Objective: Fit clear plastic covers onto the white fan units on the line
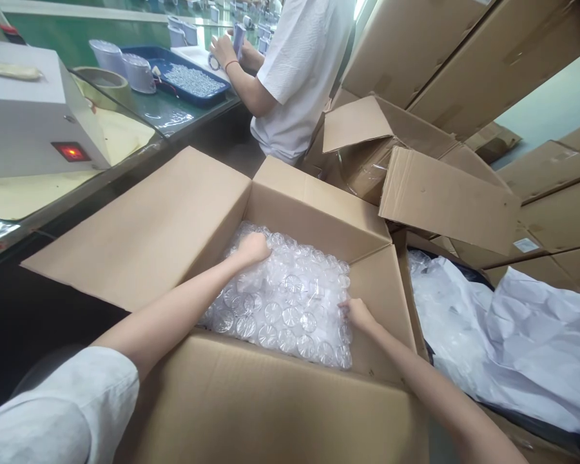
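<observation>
An open cardboard box (188,386) stands in front of me with its flaps folded outward. Inside it lies a sheet of large-celled bubble wrap (290,316). My left hand (254,249) is closed on the bubble wrap near its far left part, knuckles up. At the wrap's right edge, beside the box's right inner wall, my right hand (358,314) has its fingers bent together against the wrap. What lies beneath the wrap is hidden.
A grey machine (24,109) with a lit red switch, a tape roll (101,87) and a blue tray (149,58) sit on the bench at left. A person (304,71) stands beyond the box. Cartons (565,206) and a bag of white sheeting (541,335) are at right.
</observation>
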{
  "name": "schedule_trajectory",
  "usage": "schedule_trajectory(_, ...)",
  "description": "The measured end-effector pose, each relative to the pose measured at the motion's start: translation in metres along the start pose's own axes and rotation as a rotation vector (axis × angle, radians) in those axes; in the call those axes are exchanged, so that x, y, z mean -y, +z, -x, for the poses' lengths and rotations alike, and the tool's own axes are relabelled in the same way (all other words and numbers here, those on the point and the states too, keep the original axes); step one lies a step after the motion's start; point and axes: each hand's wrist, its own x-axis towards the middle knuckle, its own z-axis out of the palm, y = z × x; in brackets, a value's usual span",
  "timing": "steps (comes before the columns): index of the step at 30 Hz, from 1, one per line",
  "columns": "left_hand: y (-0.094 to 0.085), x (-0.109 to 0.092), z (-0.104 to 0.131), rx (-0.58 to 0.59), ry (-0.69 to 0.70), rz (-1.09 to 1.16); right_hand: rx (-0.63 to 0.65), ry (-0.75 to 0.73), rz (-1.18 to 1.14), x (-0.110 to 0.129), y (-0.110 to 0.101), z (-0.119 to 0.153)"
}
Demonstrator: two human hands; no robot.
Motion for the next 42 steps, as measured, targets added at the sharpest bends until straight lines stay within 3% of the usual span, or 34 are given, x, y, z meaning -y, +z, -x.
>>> schedule_trajectory(4,0.003,-0.004,0.001,0.013,0.051,0.01,-0.037,-0.058,0.016,0.005,-0.016,-0.007)
schedule_trajectory(7,0.012,-0.012,0.007,0.03,0.156,0.071,-0.068,-0.165,-0.005,0.022,-0.036,-0.009)
schedule_trajectory(12,0.039,-0.039,0.032,0.149,0.333,0.248,-0.114,-0.433,-0.124,0.088,-0.059,-0.009)
schedule_trajectory(16,0.037,-0.051,0.039,0.15,0.328,0.337,-0.212,-0.498,-0.26,0.132,-0.068,-0.031)
schedule_trajectory(19,0.021,-0.045,0.03,0.008,0.219,0.303,-0.33,-0.391,-0.307,0.121,-0.075,-0.055)
schedule_trajectory(22,0.008,-0.037,0.023,-0.111,0.182,0.245,-0.403,-0.2,-0.28,0.079,-0.073,-0.072)
schedule_trajectory(26,0.005,-0.037,0.021,-0.098,0.211,0.222,-0.347,-0.033,-0.207,0.025,-0.051,-0.077)
schedule_trajectory(30,0.005,-0.043,0.021,-0.079,0.19,0.242,-0.276,0.018,-0.141,0.004,-0.036,-0.073)
schedule_trajectory(33,0.002,-0.045,0.021,-0.066,0.182,0.258,-0.263,0.003,-0.118,0.003,-0.038,-0.072)
schedule_trajectory(37,0.001,-0.044,0.025,0.026,0.194,0.242,-0.269,-0.093,-0.126,0.014,-0.061,-0.064)
schedule_trajectory(42,0.013,-0.052,0.039,0.144,0.303,0.219,-0.192,-0.363,-0.189,0.069,-0.085,-0.042)
